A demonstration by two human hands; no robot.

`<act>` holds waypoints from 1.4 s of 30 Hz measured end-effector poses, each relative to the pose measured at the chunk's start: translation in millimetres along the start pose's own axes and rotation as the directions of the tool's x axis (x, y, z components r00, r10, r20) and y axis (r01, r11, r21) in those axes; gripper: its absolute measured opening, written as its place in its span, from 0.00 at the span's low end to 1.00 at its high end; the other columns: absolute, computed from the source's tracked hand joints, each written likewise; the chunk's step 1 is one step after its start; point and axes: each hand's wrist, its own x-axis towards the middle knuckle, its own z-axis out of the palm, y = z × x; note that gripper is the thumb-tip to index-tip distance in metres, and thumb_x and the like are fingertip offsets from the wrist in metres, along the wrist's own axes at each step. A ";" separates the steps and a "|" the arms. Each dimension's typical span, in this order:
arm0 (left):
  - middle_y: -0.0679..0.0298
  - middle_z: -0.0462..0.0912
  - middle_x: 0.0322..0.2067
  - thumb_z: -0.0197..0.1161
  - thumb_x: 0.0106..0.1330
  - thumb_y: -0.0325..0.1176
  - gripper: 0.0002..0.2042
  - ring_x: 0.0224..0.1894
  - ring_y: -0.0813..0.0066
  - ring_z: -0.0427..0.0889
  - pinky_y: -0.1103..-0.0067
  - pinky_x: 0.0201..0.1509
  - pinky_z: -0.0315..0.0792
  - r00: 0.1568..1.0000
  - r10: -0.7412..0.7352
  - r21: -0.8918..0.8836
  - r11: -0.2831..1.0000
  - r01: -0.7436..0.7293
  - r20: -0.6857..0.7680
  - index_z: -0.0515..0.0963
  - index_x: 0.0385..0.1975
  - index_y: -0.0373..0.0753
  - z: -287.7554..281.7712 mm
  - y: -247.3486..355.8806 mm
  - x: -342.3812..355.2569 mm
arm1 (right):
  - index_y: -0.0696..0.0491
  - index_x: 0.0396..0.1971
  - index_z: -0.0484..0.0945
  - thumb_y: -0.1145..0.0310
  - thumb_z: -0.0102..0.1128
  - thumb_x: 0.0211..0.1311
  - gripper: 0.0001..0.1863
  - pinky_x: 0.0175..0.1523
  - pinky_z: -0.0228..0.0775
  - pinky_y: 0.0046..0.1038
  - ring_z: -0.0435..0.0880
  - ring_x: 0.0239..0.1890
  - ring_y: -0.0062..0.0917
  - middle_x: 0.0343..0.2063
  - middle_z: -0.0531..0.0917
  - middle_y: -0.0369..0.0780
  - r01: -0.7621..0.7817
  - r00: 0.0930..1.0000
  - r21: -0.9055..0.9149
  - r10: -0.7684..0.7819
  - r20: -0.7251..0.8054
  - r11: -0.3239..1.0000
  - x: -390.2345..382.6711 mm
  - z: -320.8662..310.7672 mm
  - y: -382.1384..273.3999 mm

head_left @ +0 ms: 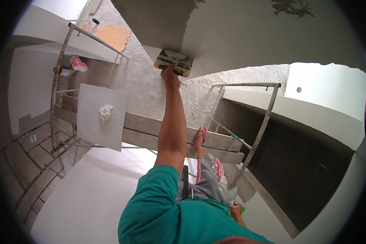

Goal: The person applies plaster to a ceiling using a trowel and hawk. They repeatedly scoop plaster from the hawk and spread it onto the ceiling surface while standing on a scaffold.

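Note:
My left arm reaches far up to the wall point(248, 36). At its end my left hand point(171, 76) is closed around a wide putty knife point(162, 65) with a black and orange-yellow body, pressed near the wall's lower edge and carrying white paste. Down by my right hip, my right hand point(235, 210) is closed on a smaller putty knife point(232, 194) with a pale blade and a bit of green at the handle; it is partly hidden. A white board point(89, 126) with a lump of white plaster point(106, 114) lies on the scaffold planks point(146, 124), left of my left forearm.
Metal scaffold frames point(267, 116) rise at both ends of the planks. My foot in a red flip-flop point(201, 135) stands on the planks. Below lies a rough grey floor point(144, 87) with torn brown cardboard point(112, 36). A red-and-white bag point(78, 64) sits at left; a dark opening point(297, 162) at right.

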 end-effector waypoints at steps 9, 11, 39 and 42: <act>0.57 0.75 0.42 0.57 0.52 0.20 0.20 0.41 0.66 0.79 0.76 0.42 0.75 0.994 0.103 0.069 0.993 -0.101 -0.024 0.68 0.47 0.26 35.0 37.9 -31.0 | 0.64 0.37 0.80 0.76 0.69 0.34 0.22 0.37 0.71 0.25 0.79 0.29 0.22 0.27 0.82 0.39 0.060 0.998 0.073 -0.059 -0.011 0.996 39.2 -27.8 -1.3; 0.57 0.75 0.41 0.57 0.52 0.21 0.19 0.40 0.66 0.79 0.76 0.40 0.76 0.992 0.126 0.091 0.988 -0.123 -0.029 0.69 0.46 0.26 46.1 47.4 -41.0 | 0.64 0.37 0.80 0.76 0.69 0.34 0.22 0.37 0.71 0.25 0.79 0.29 0.23 0.27 0.82 0.39 0.032 0.999 0.092 -0.032 -0.003 0.995 44.6 -28.7 -0.5; 0.63 0.70 0.17 0.59 0.51 0.27 0.06 0.12 0.76 0.67 0.81 0.12 0.60 0.932 0.324 0.276 0.892 -0.359 0.165 0.69 0.25 0.34 228.8 192.0 -241.6 | 0.62 0.40 0.80 0.75 0.65 0.39 0.22 0.38 0.72 0.28 0.82 0.32 0.26 0.31 0.84 0.41 0.254 0.960 0.165 -0.270 0.080 0.953 116.6 -78.7 -7.0; 0.61 0.70 0.17 0.58 0.53 0.29 0.07 0.10 0.76 0.65 0.80 0.12 0.60 0.917 0.326 0.271 0.884 -0.382 0.230 0.69 0.27 0.34 252.2 210.6 -254.3 | 0.62 0.44 0.78 0.75 0.65 0.39 0.25 0.39 0.72 0.28 0.82 0.35 0.27 0.34 0.84 0.43 0.255 0.964 0.094 -0.260 0.051 0.962 109.9 -81.5 -21.0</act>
